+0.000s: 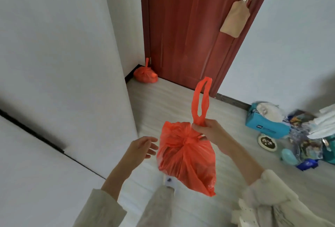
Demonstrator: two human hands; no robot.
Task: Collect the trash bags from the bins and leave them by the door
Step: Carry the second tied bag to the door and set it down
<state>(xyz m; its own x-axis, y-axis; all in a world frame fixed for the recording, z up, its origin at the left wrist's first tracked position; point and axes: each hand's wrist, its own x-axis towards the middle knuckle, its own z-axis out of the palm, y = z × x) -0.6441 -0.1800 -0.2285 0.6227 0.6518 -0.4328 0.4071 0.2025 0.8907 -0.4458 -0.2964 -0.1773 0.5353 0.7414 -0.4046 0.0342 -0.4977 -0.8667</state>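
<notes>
A tied orange trash bag (186,159) hangs in the air in front of me. My right hand (210,132) grips it at the base of its long handle loop, just beside the knot. My left hand (143,147) hovers a little to the left of the bag with relaxed fingers, holding nothing. A second tied orange trash bag (146,76) lies on the floor in the corner at the left foot of the dark red door (186,27).
A white wall corner (101,63) juts out on the left of the passage. A blue box (266,125), a small round dish (267,143) and assorted clutter (304,143) sit on the floor against the right wall. A brown tag (235,18) hangs from the door handle.
</notes>
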